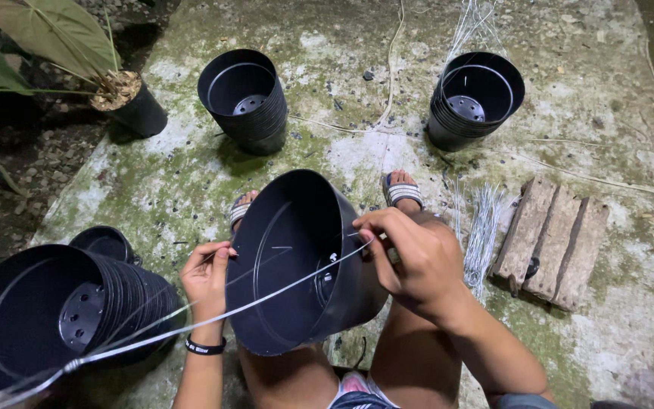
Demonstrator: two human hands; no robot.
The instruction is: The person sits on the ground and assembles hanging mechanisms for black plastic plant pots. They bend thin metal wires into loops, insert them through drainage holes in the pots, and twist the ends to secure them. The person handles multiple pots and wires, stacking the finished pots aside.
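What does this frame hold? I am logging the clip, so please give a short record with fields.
setting: mossy concrete floor, outdoors
left hand: grips the near rim of a black plastic pot
right hand: pinches a thin wire at the pot's far rim
wire: spans the pot's mouth
nearby: pot stacks, wire bundle, wooden block, potted plant

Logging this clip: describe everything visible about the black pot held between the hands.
The pot is round, black and looks like thin plastic, with drain holes in its base. It is tipped on its side over the person's lap, mouth toward the camera. The left hand grips its rim; the right hand holds a wire running across its mouth.
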